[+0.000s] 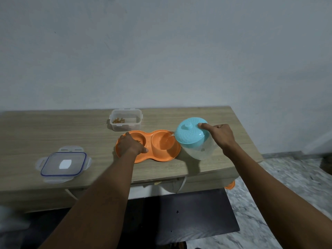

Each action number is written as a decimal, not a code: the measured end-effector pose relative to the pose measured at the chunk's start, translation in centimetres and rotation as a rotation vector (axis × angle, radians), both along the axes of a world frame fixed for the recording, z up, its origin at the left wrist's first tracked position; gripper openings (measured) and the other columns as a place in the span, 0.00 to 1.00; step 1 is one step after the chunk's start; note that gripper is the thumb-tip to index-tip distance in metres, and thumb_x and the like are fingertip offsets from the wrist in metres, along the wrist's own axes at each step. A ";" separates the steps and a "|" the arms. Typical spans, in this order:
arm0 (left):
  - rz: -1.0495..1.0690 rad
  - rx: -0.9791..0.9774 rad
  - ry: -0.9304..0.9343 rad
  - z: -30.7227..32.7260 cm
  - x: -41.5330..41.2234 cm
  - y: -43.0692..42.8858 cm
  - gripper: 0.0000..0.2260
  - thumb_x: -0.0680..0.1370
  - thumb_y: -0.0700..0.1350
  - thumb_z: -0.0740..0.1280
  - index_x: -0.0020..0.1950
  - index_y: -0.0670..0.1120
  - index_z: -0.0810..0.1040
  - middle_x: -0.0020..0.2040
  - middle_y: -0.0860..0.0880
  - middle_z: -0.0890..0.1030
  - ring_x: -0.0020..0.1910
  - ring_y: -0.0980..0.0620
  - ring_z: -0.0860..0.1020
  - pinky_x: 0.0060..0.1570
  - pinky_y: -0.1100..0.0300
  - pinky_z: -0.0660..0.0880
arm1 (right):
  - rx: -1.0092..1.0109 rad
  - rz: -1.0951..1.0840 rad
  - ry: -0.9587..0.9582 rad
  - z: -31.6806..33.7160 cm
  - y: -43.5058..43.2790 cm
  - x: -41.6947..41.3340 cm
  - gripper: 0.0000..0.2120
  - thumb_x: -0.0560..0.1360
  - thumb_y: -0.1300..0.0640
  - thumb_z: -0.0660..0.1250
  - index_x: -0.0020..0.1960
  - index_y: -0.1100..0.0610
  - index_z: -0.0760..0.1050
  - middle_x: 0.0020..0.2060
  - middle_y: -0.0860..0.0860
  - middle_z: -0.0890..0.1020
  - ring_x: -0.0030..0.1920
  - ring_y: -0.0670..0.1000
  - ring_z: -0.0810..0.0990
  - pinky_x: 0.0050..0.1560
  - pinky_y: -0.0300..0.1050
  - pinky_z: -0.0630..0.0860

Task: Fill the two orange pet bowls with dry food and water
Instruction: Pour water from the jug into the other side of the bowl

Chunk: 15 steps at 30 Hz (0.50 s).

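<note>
Head view: wooden tabletop against a pale wall, items noted left to right.
Far left: clear rectangular plastic lid with a blue seal, lying flat near the front edge, well apart from the bowls.
Back centre: clear plastic food container, open, a few brown kibble pieces left in the bottom.
Task item: orange plastic double pet bowl, one moulded piece, flat on the table near the front edge.
Left hand: palm down over the left bowl, fingers spread and pressing on its rim — steadying, not lifting; some kibble shows past the fingers.
Right bowl: a thin stream of water runs into it from the spout; the level is hard to read.
Right hand: closed around the clear plastic jug with a light-blue lid, forefinger on top of the lid, jug tipped toward the bowl.
Handling, bowl: likely light, stiff and slick plastic — apt to slide if nudged, so holding down at the rim suits it.
Handling, jug: looks heavier with water; best taken at the handle side, one finger keeping the lid seated.
</note>
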<state>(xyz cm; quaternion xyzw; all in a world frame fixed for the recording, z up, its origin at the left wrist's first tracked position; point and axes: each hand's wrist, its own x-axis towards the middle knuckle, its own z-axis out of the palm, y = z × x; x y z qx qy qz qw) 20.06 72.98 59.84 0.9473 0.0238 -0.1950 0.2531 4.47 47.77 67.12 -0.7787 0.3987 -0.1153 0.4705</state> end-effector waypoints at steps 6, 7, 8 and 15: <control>-0.004 0.017 0.001 0.1 0.0 0.0 0.55 0.59 0.52 0.83 0.78 0.44 0.57 0.76 0.43 0.63 0.74 0.41 0.64 0.68 0.45 0.68 | 0.026 -0.005 -0.013 0.3 0.1 -0.1 0.44 0.54 0.30 0.74 0.45 0.72 0.80 0.46 0.62 0.84 0.41 0.55 0.78 0.41 0.50 0.72; -0.005 0.017 0.003 0.1 -0.1 0.0 0.54 0.59 0.52 0.83 0.78 0.44 0.57 0.76 0.43 0.63 0.74 0.41 0.64 0.68 0.45 0.68 | 0.032 -0.005 -0.014 0.4 0.2 -0.1 0.43 0.54 0.31 0.74 0.44 0.71 0.80 0.46 0.62 0.85 0.41 0.55 0.78 0.41 0.50 0.72; -0.004 0.015 0.005 0.2 -0.1 0.0 0.54 0.60 0.52 0.83 0.78 0.44 0.57 0.76 0.43 0.63 0.74 0.41 0.65 0.67 0.46 0.69 | 0.037 -0.005 -0.015 0.4 0.2 -0.1 0.42 0.55 0.31 0.74 0.44 0.71 0.80 0.45 0.62 0.85 0.41 0.55 0.78 0.41 0.50 0.72; 0.004 0.014 0.004 0.5 -0.3 0.0 0.52 0.60 0.52 0.83 0.77 0.44 0.59 0.75 0.43 0.65 0.73 0.41 0.66 0.65 0.45 0.69 | 0.069 -0.020 -0.042 0.5 0.2 -0.1 0.45 0.53 0.31 0.74 0.46 0.73 0.79 0.43 0.63 0.83 0.42 0.56 0.78 0.42 0.51 0.72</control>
